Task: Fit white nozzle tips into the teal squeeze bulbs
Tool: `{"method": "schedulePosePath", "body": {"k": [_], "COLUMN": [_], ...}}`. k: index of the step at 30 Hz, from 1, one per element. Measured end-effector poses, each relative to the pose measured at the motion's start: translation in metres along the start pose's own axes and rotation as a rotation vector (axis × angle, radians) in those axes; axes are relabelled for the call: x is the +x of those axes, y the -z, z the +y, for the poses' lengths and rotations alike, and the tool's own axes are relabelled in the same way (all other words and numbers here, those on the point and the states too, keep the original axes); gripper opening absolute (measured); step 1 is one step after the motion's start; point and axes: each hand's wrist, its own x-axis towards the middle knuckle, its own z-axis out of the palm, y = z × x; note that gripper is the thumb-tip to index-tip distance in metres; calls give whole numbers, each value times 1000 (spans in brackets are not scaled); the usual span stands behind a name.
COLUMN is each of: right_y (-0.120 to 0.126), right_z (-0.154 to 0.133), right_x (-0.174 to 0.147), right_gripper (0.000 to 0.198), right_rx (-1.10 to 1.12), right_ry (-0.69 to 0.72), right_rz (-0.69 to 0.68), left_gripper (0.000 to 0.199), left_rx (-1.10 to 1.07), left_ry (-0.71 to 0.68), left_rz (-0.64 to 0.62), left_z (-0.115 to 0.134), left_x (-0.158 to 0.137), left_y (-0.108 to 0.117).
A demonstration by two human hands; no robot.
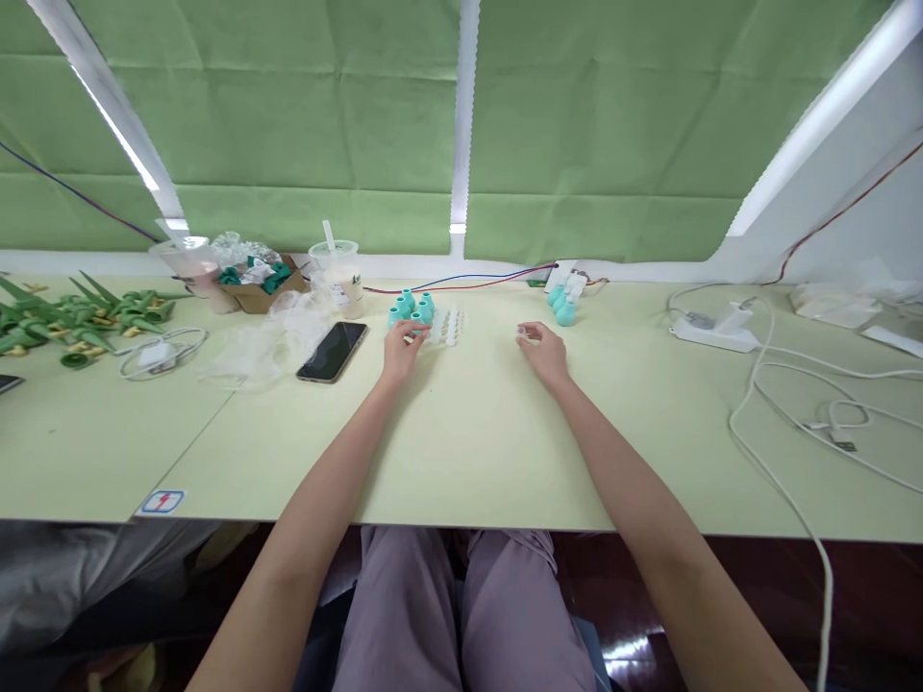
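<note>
My left hand (405, 350) is at a cluster of small teal, hollow, bulb-shaped pieces (406, 300), its fingers bent and closed at the nearest teal piece (417, 319). Just right of those fingertips, small whitish translucent pieces (452, 327) lie in short rows. My right hand (544, 352) is held in a pinch over the table, with a small whitish piece (522, 332) at the fingertips; its exact kind is too small to tell. Beyond that hand sit a few teal pieces with white parts on top (565, 311).
A black phone (333, 352), clear plastic bags (260, 348) and a drink cup (346, 284) stand to the left, beside a cardboard box (268, 296) of scraps. Green plant-like parts (87, 317) lie farther left. At right are a power strip (713, 333) and loose white cables (754, 384).
</note>
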Motion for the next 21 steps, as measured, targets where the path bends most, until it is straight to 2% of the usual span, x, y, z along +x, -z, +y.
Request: {"method": "schedulePosePath", "body": {"k": [4, 10, 14, 16, 18, 21], "right_y": [6, 3, 3, 1, -5, -24], "right_z": [14, 13, 5, -3, -17, -42], "right_x": [5, 2, -3, -7, -11, -19], "right_gripper": [26, 33, 47, 47, 40, 26], "right_rx": [-70, -340, -345, -335, -346, -401], "right_ry": [-146, -91, -65, 26, 179, 389], "right_rz": [34, -19, 27, 104, 145, 19], "left_gripper": [15, 15, 15, 14, 13, 17], "left_rx": [17, 19, 9, 6, 7, 25], "left_ry": [22, 16, 12, 10, 6, -4], "left_rz": [24, 7, -4, 0, 6, 2], "left_z": [-7, -7, -7, -9, -12, -16], "left_x": [2, 0, 0, 0, 1, 2], "left_y": [1, 0, 1, 1, 1, 0]}}
